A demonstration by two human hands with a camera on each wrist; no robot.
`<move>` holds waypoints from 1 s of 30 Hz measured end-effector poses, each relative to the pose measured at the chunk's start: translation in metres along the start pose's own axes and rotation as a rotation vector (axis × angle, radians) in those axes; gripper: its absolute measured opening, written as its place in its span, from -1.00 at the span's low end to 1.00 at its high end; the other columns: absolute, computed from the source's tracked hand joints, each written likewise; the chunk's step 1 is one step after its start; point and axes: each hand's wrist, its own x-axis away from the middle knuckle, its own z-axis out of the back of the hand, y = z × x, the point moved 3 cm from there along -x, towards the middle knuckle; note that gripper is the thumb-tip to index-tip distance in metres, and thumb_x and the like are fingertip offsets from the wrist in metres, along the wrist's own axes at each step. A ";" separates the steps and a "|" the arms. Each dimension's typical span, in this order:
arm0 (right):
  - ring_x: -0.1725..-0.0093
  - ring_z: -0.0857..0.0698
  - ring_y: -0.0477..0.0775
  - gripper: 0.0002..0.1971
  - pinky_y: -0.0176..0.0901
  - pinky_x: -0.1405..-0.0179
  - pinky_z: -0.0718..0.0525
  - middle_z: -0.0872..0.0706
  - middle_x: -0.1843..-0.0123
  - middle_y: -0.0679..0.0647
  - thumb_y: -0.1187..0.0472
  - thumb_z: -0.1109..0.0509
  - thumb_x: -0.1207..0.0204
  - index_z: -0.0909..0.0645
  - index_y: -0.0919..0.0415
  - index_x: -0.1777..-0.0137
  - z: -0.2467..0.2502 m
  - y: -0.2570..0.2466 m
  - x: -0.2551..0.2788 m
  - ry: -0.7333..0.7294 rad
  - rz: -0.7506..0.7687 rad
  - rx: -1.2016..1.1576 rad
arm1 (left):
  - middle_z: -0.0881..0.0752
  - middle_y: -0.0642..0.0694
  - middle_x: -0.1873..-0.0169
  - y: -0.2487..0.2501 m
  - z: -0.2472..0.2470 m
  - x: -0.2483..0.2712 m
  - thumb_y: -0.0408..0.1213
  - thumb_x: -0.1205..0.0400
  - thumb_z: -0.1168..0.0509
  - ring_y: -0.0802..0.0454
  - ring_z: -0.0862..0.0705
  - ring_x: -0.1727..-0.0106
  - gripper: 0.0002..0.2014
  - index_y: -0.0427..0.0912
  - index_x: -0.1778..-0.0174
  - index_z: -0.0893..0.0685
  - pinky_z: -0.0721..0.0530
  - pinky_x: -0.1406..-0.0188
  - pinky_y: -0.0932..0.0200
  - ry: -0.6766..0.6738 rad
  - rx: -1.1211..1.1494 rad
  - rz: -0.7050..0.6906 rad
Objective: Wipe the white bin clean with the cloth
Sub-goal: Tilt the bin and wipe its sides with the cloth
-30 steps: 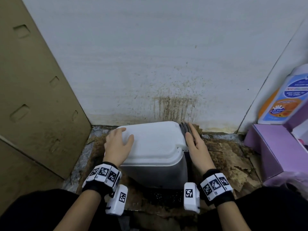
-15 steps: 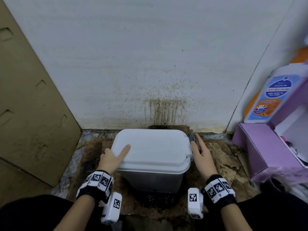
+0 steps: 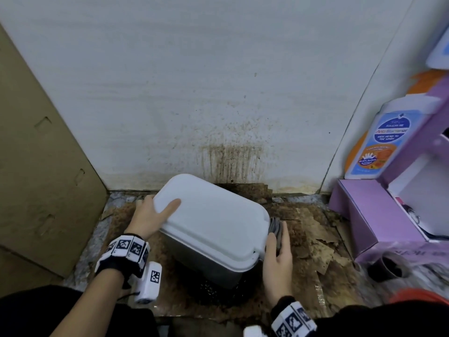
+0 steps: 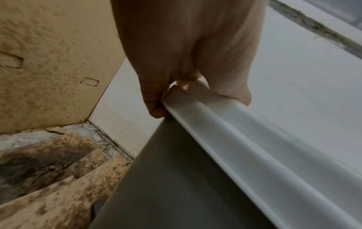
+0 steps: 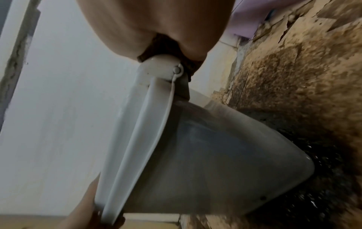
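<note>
The white bin with its lid shut stands askew on the stained floor below the wall. My left hand grips the lid's left rim, thumb on top and fingers curled under it; the left wrist view shows the same hold on the rim by that hand. Against the bin's right end my right hand holds a folded grey cloth between thumb and fingers. In the right wrist view the dark cloth sits on the lid's hinge corner, under my right hand.
A cardboard panel stands close on the left. The white wall behind is streaked brown. On the right are a purple box, a wash bottle and a dark cup. The floor covering is peeling and dirty.
The bin has turned, its right end swinging toward me. My right hand with the cloth has slid nearer along that end. My left hand keeps hold of the left rim.
</note>
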 end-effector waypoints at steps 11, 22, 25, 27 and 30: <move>-0.67 -0.28 0.02 -0.43 -0.22 -0.43 -0.26 -0.25 -0.71 -0.13 -0.08 -0.06 -0.77 -0.04 -0.15 -0.75 -0.005 0.010 0.009 0.009 0.007 0.128 | -0.36 -0.27 -0.58 0.002 -0.020 0.007 0.39 -0.59 -0.28 -0.32 -0.24 -0.63 -0.09 -0.10 -0.72 -0.22 -0.32 -0.59 -0.36 0.053 0.013 0.067; -0.42 -0.46 -0.08 -0.53 -0.16 -0.33 -0.40 -0.47 -0.60 0.00 0.12 -0.12 -0.80 -0.29 0.06 -0.69 0.013 0.005 -0.041 0.028 -0.078 -0.023 | -0.28 -0.38 -0.62 -0.002 -0.050 0.045 0.30 -0.65 -0.25 -0.35 -0.36 -0.59 -0.05 -0.35 -0.71 -0.08 -0.41 -0.50 -0.21 0.217 0.203 0.251; -0.43 -0.48 -0.09 -0.55 -0.17 -0.37 -0.42 -0.49 -0.56 -0.09 0.08 -0.14 -0.80 -0.31 -0.03 -0.67 0.012 -0.006 -0.057 -0.055 -0.068 -0.023 | -0.42 -0.26 -0.52 0.006 -0.058 0.060 0.24 -0.67 -0.28 -0.20 -0.46 -0.49 -0.09 -0.39 -0.67 -0.12 -0.46 -0.31 0.00 0.177 0.272 0.253; -0.38 -0.49 -0.17 -0.57 -0.30 -0.28 -0.45 -0.49 -0.48 -0.19 0.10 -0.14 -0.80 -0.33 -0.10 -0.64 0.008 -0.014 -0.066 -0.148 -0.044 -0.008 | -0.57 -0.15 -0.40 0.009 -0.063 0.065 0.22 -0.65 -0.32 -0.04 -0.58 -0.28 -0.13 -0.39 -0.64 -0.23 -0.51 -0.15 0.17 0.126 0.301 0.236; -0.30 -0.54 -0.35 -0.61 -0.43 -0.14 -0.51 -0.52 -0.48 -0.25 0.09 -0.18 -0.79 -0.42 -0.11 -0.59 0.001 -0.018 -0.076 -0.319 -0.027 0.066 | -0.79 -0.20 -0.18 0.012 -0.072 0.071 0.22 -0.56 -0.43 0.19 -0.70 0.06 -0.32 -0.31 -0.35 -0.60 -0.61 0.14 0.45 0.039 0.351 0.182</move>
